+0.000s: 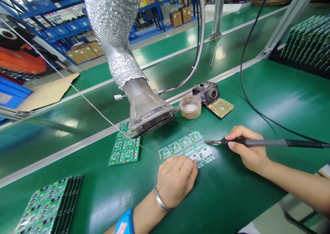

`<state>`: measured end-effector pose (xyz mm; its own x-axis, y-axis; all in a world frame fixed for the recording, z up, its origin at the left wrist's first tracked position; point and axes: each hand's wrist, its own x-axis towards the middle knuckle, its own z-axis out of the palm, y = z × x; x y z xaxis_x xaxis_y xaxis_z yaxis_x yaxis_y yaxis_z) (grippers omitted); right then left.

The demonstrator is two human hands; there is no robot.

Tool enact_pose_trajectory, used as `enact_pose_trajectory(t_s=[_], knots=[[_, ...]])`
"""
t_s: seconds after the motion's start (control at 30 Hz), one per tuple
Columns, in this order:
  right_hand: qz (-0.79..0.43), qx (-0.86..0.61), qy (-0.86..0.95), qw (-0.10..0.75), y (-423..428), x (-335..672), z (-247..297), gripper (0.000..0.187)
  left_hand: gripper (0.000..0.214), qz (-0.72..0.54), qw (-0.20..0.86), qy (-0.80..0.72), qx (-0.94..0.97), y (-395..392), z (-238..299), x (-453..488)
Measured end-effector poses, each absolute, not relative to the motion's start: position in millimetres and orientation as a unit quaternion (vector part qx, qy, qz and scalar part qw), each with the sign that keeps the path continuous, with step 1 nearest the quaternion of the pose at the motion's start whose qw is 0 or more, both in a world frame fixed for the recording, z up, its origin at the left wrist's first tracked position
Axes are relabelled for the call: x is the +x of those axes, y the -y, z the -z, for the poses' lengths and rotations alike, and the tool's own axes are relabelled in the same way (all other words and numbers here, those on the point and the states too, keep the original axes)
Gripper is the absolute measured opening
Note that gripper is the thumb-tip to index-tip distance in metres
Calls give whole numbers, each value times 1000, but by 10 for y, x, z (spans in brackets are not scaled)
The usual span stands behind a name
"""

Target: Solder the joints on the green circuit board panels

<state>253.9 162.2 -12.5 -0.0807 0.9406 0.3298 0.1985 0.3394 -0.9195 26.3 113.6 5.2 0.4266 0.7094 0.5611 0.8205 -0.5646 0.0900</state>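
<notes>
My right hand grips a soldering iron, its tip at the right edge of a green circuit board. My left hand is closed over the near edge of that board, its fingertips hidden beneath the knuckles. A thin solder wire slants down from the upper left and runs to this hand; the end in the fingers is out of sight. The board lies on the green bench top, with small parts across its face.
A fume extraction nozzle hangs just behind the board. Beyond it stand a round tub and an iron holder with a sponge. Stacked boards lie left, more at near left, and racked boards at far right.
</notes>
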Motion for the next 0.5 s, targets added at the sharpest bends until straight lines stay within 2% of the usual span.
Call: enact_pose_trajectory(t_s=[0.13, 0.27, 0.37, 0.5], knots=[[-373, -426, 621, 542, -1623, 2543, 133, 6, 20, 298, 44, 474, -827, -1022, -131, 160], [-367, -432, 599, 565, -1678, 2532, 158, 4, 3, 279, -18, 479, -832, -860, -151, -3], [-345, -447, 597, 570, -1704, 2501, 124, 2, 22, 227, -16, 486, -844, -826, -72, -91], [-333, -462, 618, 543, -1678, 2456, -20, 3, 26, 223, 35, 462, -858, -987, 97, -156]])
